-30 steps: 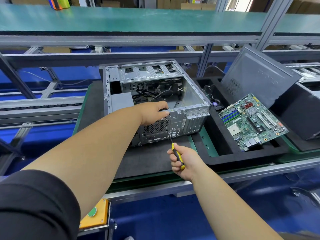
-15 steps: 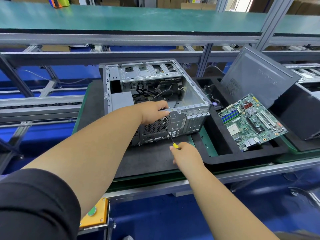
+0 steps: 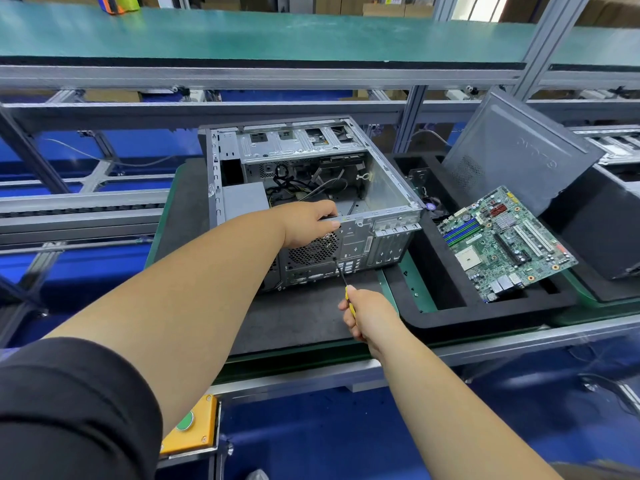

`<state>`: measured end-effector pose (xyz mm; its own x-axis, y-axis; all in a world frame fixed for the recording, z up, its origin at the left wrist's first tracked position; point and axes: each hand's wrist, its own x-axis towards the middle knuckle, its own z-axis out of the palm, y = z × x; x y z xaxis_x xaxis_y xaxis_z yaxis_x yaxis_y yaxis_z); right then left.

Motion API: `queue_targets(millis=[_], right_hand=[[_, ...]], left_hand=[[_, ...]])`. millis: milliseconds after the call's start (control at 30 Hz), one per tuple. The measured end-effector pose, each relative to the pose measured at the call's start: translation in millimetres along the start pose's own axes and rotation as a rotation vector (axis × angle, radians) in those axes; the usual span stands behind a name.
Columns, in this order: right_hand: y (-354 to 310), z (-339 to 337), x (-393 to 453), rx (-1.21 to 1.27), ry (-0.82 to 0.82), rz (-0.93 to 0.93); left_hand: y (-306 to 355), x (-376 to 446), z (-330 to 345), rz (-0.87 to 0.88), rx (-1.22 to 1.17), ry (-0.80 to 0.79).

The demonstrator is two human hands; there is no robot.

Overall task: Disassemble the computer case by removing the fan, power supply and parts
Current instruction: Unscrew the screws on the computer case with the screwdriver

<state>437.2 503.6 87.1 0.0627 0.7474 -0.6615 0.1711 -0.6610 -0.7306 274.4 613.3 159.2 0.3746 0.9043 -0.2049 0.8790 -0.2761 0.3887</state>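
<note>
At the lower left of the frame a yellow box with a green button (image 3: 188,429) hangs under the bench edge, and above it a black sleeve (image 3: 69,410) leads along the forearm to the left hand (image 3: 306,223) at centre frame. That hand grips the top edge of the rear panel of the computer case (image 3: 384,188), fingers curled over the rim just above the round fan grille (image 3: 317,249), steadying the box. The case lies open on a dark mat (image 3: 301,317) in the middle of the frame, with loose cables and a grey power supply (image 3: 244,200) inside toward its left. Below and slightly right of the grille, the right hand (image 3: 369,315) is wrapped around the yellow handle of a screwdriver (image 3: 341,273), whose dark shaft slants up so that the tip meets the rear panel at the lower right corner of the grille. The step in hand looks like loosening a fan screw; whether the tip is seated in the screw head is too small to tell. The next move likely calls for keeping the shaft square to the panel, pressing in while turning, with the left hand bracing. Further right, a black foam tray (image 3: 429,320) holds a green motherboard (image 3: 505,242), and a grey side panel (image 3: 519,150) leans at the upper right
</note>
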Motion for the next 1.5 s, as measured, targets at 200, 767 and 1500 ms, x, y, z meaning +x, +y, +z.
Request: queue_targets(millis=[200, 767, 1500], right_hand=[[9.4, 3.2, 1.9, -0.946, 0.417, -0.371], [5.4, -20.0, -1.2, 0.664, -0.401, 0.214], [3.8, -5.6, 6.6, -0.468, 0.193, -0.271]], left_hand=[[1.1, -0.3, -0.1, -0.002, -0.014, 0.000], [1.7, -1.0, -1.0, 0.005, -0.013, -0.020], [-0.8, 0.5, 0.1, -0.006, -0.005, -0.020]])
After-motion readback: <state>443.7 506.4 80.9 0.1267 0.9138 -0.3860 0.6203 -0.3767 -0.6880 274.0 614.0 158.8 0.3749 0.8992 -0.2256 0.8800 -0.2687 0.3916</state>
